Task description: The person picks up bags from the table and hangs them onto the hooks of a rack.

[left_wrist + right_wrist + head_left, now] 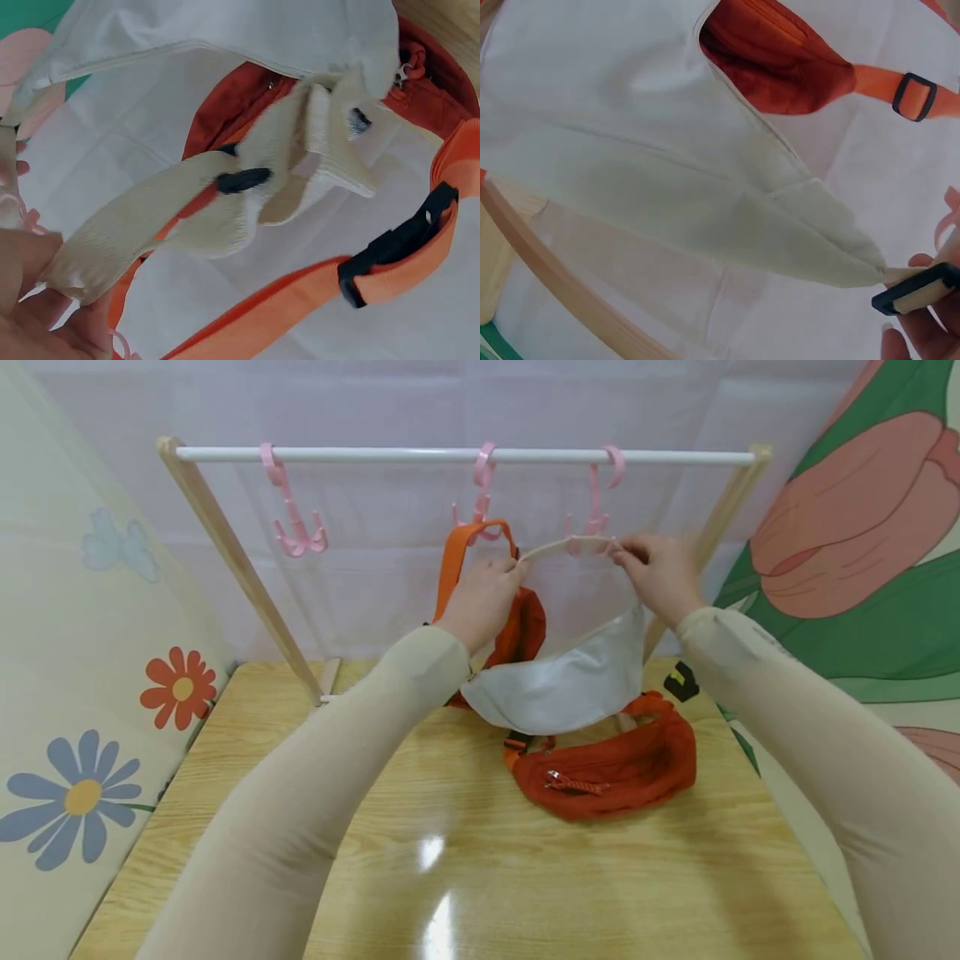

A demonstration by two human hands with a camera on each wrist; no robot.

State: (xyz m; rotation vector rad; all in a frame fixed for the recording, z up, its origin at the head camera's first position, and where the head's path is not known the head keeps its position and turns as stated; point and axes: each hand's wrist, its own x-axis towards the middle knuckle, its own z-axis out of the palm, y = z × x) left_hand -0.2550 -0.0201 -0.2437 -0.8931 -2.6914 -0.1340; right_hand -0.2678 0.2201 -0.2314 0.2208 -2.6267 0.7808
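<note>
head view looks forward and down — both wrist views, close in, share the white bag (645, 150).

- Table (390, 843): glossy wood-grain top, glare spots toward 6–7 o'clock
- Red-orange waist bag (626, 772): lies on table, 2 o'clock; zip pull (581, 785) on near side, black buckle (517, 742) at bag's 10 o'clock
- Small black object (672, 690), yellow patch: far corner, 2 o'clock, beyond bag
- Rack (243, 568): stands along far edge; left foot (330, 675) at 10 o'clock
</note>
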